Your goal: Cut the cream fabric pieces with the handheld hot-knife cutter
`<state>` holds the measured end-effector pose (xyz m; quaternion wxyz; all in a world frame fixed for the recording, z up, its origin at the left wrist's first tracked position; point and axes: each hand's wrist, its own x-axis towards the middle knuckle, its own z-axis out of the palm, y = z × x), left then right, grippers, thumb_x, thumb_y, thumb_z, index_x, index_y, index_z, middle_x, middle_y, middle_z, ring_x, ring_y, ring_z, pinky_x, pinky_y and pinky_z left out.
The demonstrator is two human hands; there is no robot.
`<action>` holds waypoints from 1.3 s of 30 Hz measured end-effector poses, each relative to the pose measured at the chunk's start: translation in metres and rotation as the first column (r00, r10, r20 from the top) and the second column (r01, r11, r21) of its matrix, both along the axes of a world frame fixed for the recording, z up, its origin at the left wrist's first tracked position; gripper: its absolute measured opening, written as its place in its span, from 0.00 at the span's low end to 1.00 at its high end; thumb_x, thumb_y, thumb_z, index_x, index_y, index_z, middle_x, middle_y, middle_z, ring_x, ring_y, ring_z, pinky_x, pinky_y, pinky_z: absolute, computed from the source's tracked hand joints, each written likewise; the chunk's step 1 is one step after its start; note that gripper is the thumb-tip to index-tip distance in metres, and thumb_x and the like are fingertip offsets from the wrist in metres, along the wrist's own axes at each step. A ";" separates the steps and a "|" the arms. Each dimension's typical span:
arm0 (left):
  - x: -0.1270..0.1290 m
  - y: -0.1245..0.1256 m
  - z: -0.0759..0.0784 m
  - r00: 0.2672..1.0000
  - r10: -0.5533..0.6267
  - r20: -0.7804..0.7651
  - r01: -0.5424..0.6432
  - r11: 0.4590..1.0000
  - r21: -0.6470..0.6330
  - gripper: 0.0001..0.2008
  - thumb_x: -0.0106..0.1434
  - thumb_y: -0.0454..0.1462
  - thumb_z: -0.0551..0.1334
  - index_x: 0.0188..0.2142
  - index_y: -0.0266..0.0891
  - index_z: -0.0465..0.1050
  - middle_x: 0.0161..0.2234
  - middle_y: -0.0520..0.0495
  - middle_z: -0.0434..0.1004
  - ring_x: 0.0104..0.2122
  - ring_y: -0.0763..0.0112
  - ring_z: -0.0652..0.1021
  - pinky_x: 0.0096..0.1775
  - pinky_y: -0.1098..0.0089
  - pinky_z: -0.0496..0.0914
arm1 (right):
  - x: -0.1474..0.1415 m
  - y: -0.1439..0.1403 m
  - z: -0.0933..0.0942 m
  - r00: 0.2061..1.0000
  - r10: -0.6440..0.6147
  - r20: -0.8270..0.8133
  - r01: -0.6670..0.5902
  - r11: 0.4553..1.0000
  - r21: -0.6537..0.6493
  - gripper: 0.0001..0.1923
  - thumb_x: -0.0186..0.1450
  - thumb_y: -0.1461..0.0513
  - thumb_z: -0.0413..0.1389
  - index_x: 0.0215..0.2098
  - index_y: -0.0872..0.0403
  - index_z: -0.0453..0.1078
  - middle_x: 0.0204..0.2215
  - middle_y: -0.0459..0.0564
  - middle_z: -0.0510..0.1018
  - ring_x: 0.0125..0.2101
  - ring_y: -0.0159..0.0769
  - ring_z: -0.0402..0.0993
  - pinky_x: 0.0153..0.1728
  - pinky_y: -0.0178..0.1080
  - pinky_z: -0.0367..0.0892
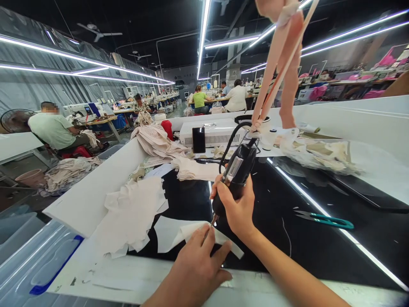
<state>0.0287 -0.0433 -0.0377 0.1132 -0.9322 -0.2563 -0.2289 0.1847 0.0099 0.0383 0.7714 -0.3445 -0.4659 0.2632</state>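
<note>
Item: our right hand (pixel 238 209), its grip wrapped fully around the black cylindrical hot-cutter tool with a metal collar (pixel 235 177). The tool's long axis runs from upper right down to lower left, its thin tip (pixel 213 220) pointing toward us and meeting the cloth just past our left fingers.

Item: our left hand (pixel 194 266), fingers spread flat and pressed down on the narrow strip of white fabric (pixel 191 232), holding nothing. The strip lies on the glossy black desk (pixel 287 204), directly under the tip; its long axis runs left to right. The left hand is the nearer of the two to it.

Item: black cord (pixel 228 143) looping from the tool's top, hung on pale peach straps (pixel 277 59) whose upper end is cut off by the frame.

Item: teal-handled thread snips (pixel 326 219), well apart to the right. Loose white fabric offcuts (pixel 131 213) to the left.

Hard to make out: whether the tip actually touches the cloth; our left fingers partly hide it.
</note>
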 end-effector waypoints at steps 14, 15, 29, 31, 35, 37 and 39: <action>-0.040 0.015 0.043 0.998 0.046 -0.044 -0.056 0.965 -0.255 0.20 0.76 0.26 0.55 0.63 0.38 0.72 0.61 0.41 0.80 0.62 0.61 0.80 0.62 0.62 0.78 | 0.018 -0.006 0.010 1.000 -0.009 0.005 0.009 0.999 0.032 0.14 0.65 0.58 0.67 0.41 0.47 0.66 0.29 0.38 0.77 0.22 0.31 0.74 0.25 0.38 0.75; -0.044 0.020 0.043 0.997 0.055 -0.057 -0.069 0.961 -0.270 0.22 0.73 0.23 0.54 0.60 0.39 0.73 0.60 0.43 0.81 0.60 0.62 0.81 0.60 0.62 0.79 | 0.021 -0.009 0.011 1.000 -0.012 0.012 0.012 1.000 0.024 0.14 0.65 0.58 0.67 0.40 0.47 0.66 0.29 0.39 0.77 0.22 0.32 0.74 0.24 0.37 0.75; -0.006 -0.003 0.068 0.926 0.315 -0.208 -0.377 0.755 -0.536 0.07 0.77 0.35 0.62 0.40 0.41 0.76 0.38 0.52 0.74 0.32 0.71 0.79 0.34 0.71 0.70 | 0.041 -0.046 0.008 0.996 0.091 -0.005 -0.091 0.996 -0.021 0.15 0.67 0.54 0.69 0.44 0.46 0.69 0.31 0.41 0.78 0.24 0.33 0.74 0.25 0.37 0.75; -0.006 -0.005 0.071 0.932 0.300 -0.202 -0.361 0.725 -0.587 0.09 0.78 0.36 0.60 0.40 0.41 0.77 0.36 0.53 0.74 0.32 0.70 0.80 0.35 0.70 0.69 | 0.043 -0.051 0.006 0.994 0.106 -0.004 -0.106 0.994 -0.014 0.16 0.68 0.54 0.69 0.47 0.46 0.70 0.31 0.42 0.79 0.24 0.33 0.74 0.25 0.37 0.75; -0.011 0.001 0.068 0.949 0.280 -0.146 -0.314 0.786 -0.533 0.13 0.80 0.34 0.56 0.43 0.41 0.79 0.35 0.51 0.75 0.33 0.67 0.80 0.36 0.68 0.71 | 0.048 -0.052 0.005 0.998 0.066 -0.001 -0.066 0.998 0.009 0.15 0.68 0.56 0.69 0.47 0.46 0.70 0.32 0.42 0.79 0.24 0.33 0.75 0.25 0.37 0.75; -0.012 0.005 0.064 0.966 0.242 -0.095 -0.258 0.850 -0.458 0.13 0.79 0.32 0.56 0.42 0.40 0.79 0.36 0.50 0.76 0.35 0.65 0.80 0.38 0.66 0.73 | 0.049 -0.048 0.005 1.000 0.028 -0.005 -0.028 0.999 0.017 0.13 0.68 0.57 0.69 0.44 0.46 0.70 0.32 0.41 0.79 0.24 0.33 0.75 0.26 0.37 0.75; -0.009 0.008 0.059 0.983 0.178 -0.040 -0.179 0.903 -0.391 0.11 0.77 0.29 0.58 0.43 0.40 0.79 0.38 0.49 0.78 0.38 0.64 0.80 0.41 0.66 0.75 | 0.050 -0.042 0.006 1.000 0.002 -0.010 -0.002 1.000 0.022 0.12 0.68 0.58 0.68 0.43 0.46 0.69 0.31 0.40 0.79 0.24 0.32 0.75 0.26 0.37 0.76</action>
